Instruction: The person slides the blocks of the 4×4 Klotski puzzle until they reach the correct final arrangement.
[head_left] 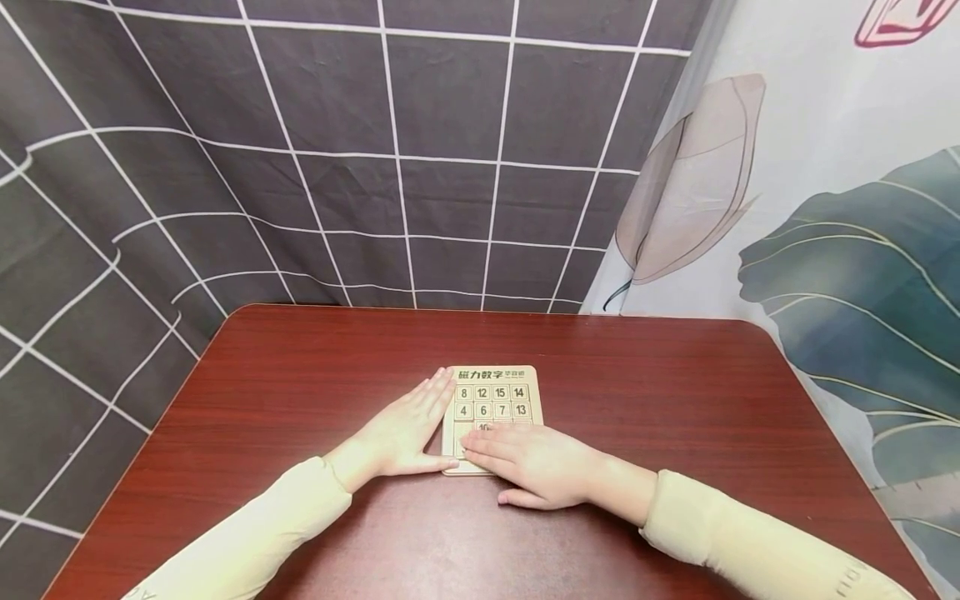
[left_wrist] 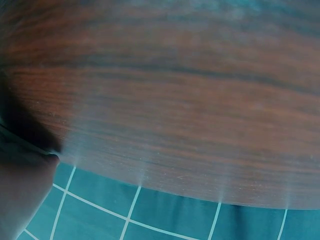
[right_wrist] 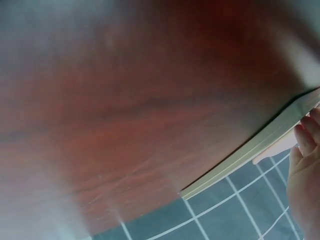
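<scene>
A light wooden number-slide puzzle (head_left: 501, 400) lies flat on the table, with Chinese lettering along its top. Its upper rows read 8, 12, 15, 14 and 4, 6, 7, 13; part of a 10 shows below. My left hand (head_left: 405, 427) lies along the puzzle's left edge, fingers straight and thumb at the lower left corner. Over the lower rows stretch the straight fingers of my right hand (head_left: 543, 467), hiding most tiles there; its thumb points left below the board. The right wrist view shows the puzzle's side edge (right_wrist: 245, 152) beside the right hand (right_wrist: 306, 180).
The reddish-brown wooden table (head_left: 337, 358) extends around the puzzle. Behind it hangs a dark grey curtain (head_left: 450, 100) with a white grid, and at the right a white curtain (head_left: 810, 100) with leaf prints. Pale sleeves cover both forearms.
</scene>
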